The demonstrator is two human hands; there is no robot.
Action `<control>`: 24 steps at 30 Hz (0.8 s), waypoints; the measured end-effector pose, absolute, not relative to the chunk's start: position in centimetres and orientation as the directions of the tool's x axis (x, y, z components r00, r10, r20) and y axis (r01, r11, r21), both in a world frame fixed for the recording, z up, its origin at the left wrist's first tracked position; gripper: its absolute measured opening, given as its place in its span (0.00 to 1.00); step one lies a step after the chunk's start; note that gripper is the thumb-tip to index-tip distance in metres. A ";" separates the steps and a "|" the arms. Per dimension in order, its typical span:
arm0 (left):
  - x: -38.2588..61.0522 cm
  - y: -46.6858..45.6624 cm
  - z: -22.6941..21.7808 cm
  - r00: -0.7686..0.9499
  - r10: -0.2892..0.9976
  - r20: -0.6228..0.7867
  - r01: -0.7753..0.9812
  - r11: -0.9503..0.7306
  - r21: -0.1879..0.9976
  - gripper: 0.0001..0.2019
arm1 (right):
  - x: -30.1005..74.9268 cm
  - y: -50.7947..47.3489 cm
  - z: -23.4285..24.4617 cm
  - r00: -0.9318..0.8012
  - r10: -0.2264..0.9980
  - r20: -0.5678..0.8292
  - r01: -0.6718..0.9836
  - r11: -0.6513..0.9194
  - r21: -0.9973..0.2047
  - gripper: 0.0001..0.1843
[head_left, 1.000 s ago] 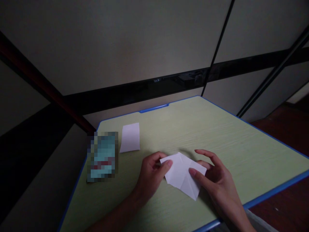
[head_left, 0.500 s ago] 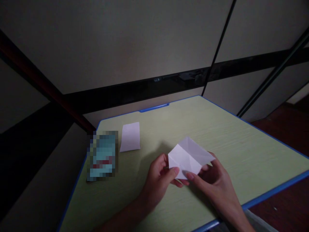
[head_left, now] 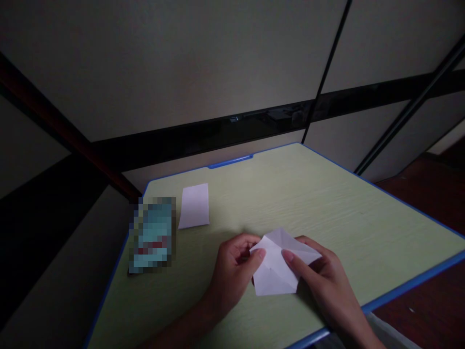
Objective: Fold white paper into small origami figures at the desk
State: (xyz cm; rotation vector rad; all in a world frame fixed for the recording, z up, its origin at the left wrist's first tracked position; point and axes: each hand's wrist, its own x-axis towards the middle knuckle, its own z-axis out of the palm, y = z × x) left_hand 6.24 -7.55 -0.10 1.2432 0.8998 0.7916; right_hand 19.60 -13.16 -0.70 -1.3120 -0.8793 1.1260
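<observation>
A creased, partly folded sheet of white paper [head_left: 275, 272] is held between my two hands, a little above the table. My left hand [head_left: 236, 264] pinches its left corner, thumb on top and the other fingers curled behind. On the right side, my right hand [head_left: 319, 269] grips it with the thumb pressed on the face near the middle and the fingers underneath. Folded flaps show at its top and right. Farther back on the left, a second white paper [head_left: 194, 205] lies on the table, apart from both hands.
The light wood-toned table [head_left: 290, 189] has a blue edge and a blue handle strip [head_left: 231, 161] at the back. A pixelated teal item [head_left: 152, 235] lies at the left edge. Behind stands a panelled cabinet [head_left: 203, 63] with a dark band.
The paper has tipped and moved down slightly toward me, so its lower part shows more. My thumbs have shifted from its lower edge up onto its face. Both hands still hold it.
</observation>
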 end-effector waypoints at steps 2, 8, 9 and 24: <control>6.2 -7.7 0.0 0.438 0.888 -0.142 -0.002 0.159 0.987 0.05 | 19.7 -13.2 -1.1 0.274 0.954 -0.125 -0.166 -0.081 -0.983 0.11; 6.0 -7.6 0.3 0.494 0.866 0.076 0.036 -0.107 0.994 0.07 | 19.9 -13.3 -1.8 0.243 0.961 -0.134 -0.311 -0.054 -0.949 0.09; 6.0 -7.6 0.3 0.521 0.849 0.093 0.031 -0.128 0.991 0.08 | 19.9 -13.3 -1.8 0.243 0.962 -0.129 -0.324 -0.045 -0.945 0.09; 6.1 -7.4 0.0 0.469 0.883 0.014 0.051 -0.043 0.998 0.06 | 19.9 -13.1 -1.4 0.260 0.963 -0.064 -0.254 0.004 -0.967 0.05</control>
